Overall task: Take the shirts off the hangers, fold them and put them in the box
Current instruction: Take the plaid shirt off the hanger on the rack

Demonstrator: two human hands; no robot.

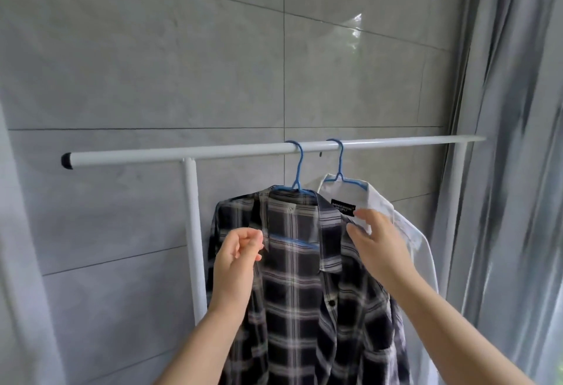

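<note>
Both hands are up at the plaid shirt (304, 278), one on each side of its open collar. My left hand (236, 258) pinches the shirt's left front edge between thumb and curled fingers, just below the collar. My right hand (376, 243) has its fingers spread and lightly bent at the right shoulder of the plaid shirt; whether they actually grip cloth I cannot tell, since the tips lie where that shirt meets the white shirt (405, 232) behind it.

At far left, the rail (182, 151) ends in a dark cap, and a white post (193, 232) drops from it. The plaid shirt hangs unbuttoned on a blue hanger (297, 176) hooked over the rail, the hanger's lower bar showing across the open front. Just to its right, a second blue hanger (339, 165) carries the white shirt, partly hidden behind the plaid one, with a black label (342, 206) inside its collar. Behind everything is a grey tiled wall (182, 65). A grey curtain (502, 141) hangs at far right, beside the rail's end.
</note>
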